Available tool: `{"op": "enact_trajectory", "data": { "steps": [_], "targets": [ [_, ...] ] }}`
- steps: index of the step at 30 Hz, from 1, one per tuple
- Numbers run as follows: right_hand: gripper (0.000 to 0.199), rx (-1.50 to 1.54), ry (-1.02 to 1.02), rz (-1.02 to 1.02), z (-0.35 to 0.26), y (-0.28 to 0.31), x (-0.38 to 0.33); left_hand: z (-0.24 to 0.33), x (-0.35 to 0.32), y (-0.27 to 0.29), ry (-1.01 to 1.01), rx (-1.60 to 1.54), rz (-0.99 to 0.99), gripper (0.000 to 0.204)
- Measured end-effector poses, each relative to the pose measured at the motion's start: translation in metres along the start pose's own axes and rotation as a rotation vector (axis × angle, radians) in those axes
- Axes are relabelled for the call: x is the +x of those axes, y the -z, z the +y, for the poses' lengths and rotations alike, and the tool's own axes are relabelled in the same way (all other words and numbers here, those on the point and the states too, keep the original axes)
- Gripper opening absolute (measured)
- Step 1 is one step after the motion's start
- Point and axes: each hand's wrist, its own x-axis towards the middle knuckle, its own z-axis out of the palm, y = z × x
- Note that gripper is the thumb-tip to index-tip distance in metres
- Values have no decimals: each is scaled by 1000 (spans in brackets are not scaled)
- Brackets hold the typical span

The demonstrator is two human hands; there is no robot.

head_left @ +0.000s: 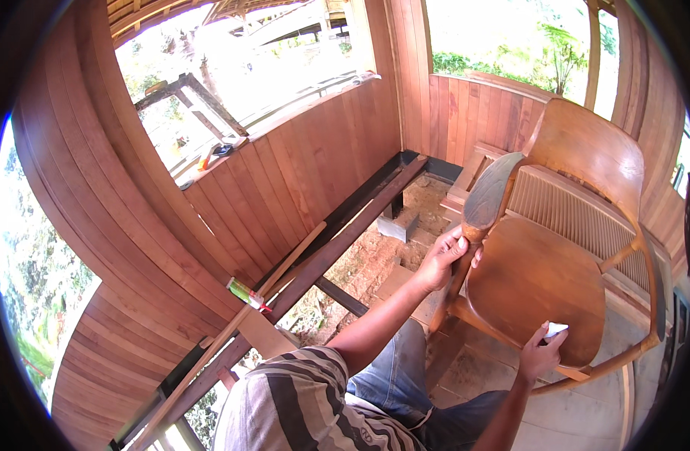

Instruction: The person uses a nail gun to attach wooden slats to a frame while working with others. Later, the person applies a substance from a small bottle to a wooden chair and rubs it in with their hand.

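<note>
— Wooden plank walls all round; where is the chair (555, 263)?
— Just ahead on the floor, backrest up and away. Left hand (444, 259) fingers wrap its armrest post.
— And the right hand (539, 355)?
— Fingers pinch a small white piece (555, 328) against the seat's front edge.

Single head fisheye, looking down, close over chair (540, 286).

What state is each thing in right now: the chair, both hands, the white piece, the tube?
Wooden chair: upright, seat bare.
Left hand: gripping the chair's left armrest post.
Right hand: pinching a small white piece at the seat's front edge.
Tube: lying on the wall rail, unheld.
</note>
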Motion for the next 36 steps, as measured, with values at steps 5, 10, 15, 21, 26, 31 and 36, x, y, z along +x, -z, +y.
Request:
{"op": "enact_trajectory", "data": {
  "steps": [5, 10, 15, 21, 26, 31, 36],
  "targets": [
    [31, -3, -21, -36, 0, 0, -3, 3, -4, 4, 5, 1, -5, 61],
    [32, -13, -38, -19, -9, 6, -4, 6, -5, 0, -11, -10, 5, 58],
    [41, -59, -302, -81, -21, 17, 2, -15, 1, 12, 52, -42, 33, 51],
    [34, -47, -58, 27, -12, -2, 5, -5, -2, 8, -14, 54, 60, 61],
    [25, 5, 28, 63, -1, 14, 12, -6, -1, -13, -20, -54, 71, 61],
    [24, 25, -5, 38, -5, 22, 10, -10, 0, -11, -44, -67, 22, 60],
    [24, 0, 28, 81, -8, 18, 10, -8, -1, -9, -40, -69, 68, 60]
  ]
}}
